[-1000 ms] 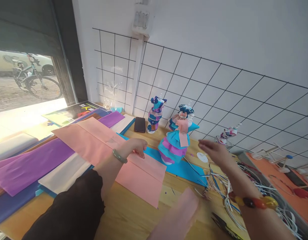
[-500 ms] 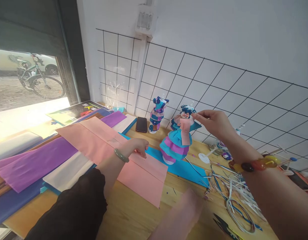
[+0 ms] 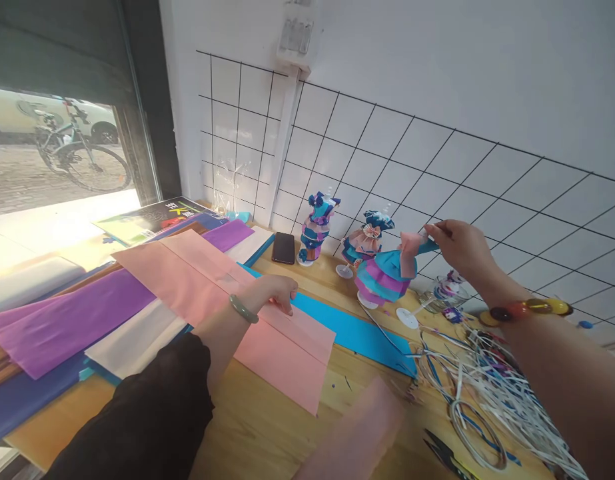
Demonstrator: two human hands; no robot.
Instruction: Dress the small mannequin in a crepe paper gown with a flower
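Observation:
My right hand [image 3: 452, 243] is pinched on the top of a small dress figure [image 3: 384, 277] with a tiered blue and purple paper skirt and a pink paper bow [image 3: 411, 247]. The figure leans toward the right, its white foot low over or on the table; contact is unclear. My left hand [image 3: 280, 291], fingers curled, rests on a creased sheet of pink paper [image 3: 287, 360]; anything inside the fingers is hidden. Under that sheet lies a strip of blue paper [image 3: 357, 327]. Two more dressed figures, one slim [image 3: 317, 230] and one with a ruffled top [image 3: 370, 237], stand behind.
Purple paper [image 3: 82, 317] and white paper [image 3: 137, 340] lie in stacks at left. A phone [image 3: 284, 248] is near the wall. At right are tangled strips [image 3: 507, 387], a glass jar [image 3: 442, 293] and scissors [image 3: 444, 453]. Another pink piece [image 3: 357, 433] lies in front.
My right hand has shifted right with the tiered dress figure, which now tilts and uncovers the ruffled figure behind it. The left hand stays in place on the pink paper.

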